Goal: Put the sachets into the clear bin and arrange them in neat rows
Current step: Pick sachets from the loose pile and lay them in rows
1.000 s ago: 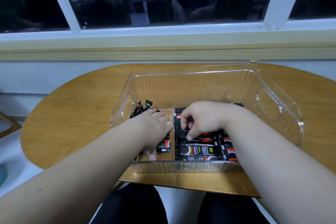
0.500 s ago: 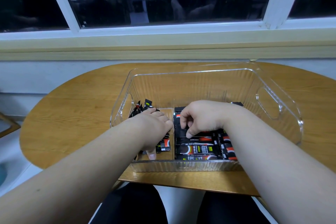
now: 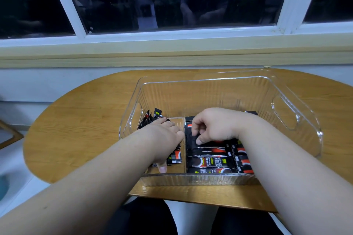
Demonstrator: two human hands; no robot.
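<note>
Right now, from the head view, you're partway: your right hand (image 3: 214,126) is pinching one sachet (image 3: 192,141) beside at least four rowed sachets (image 3: 209,162) inside the one bin (image 3: 298,120); your left hand (image 3: 168,139) is covering a loose, uncountable pile (image 3: 150,118) awaiting rows, grip impossible to tell

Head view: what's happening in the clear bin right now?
A person is sorting sachets inside the clear bin on the wooden table. The right hand pinches a black sachet at the far end of a flat-lying row on the bin's right side. The left hand rests over a loose heap on the left side; its grip is hidden.
</note>
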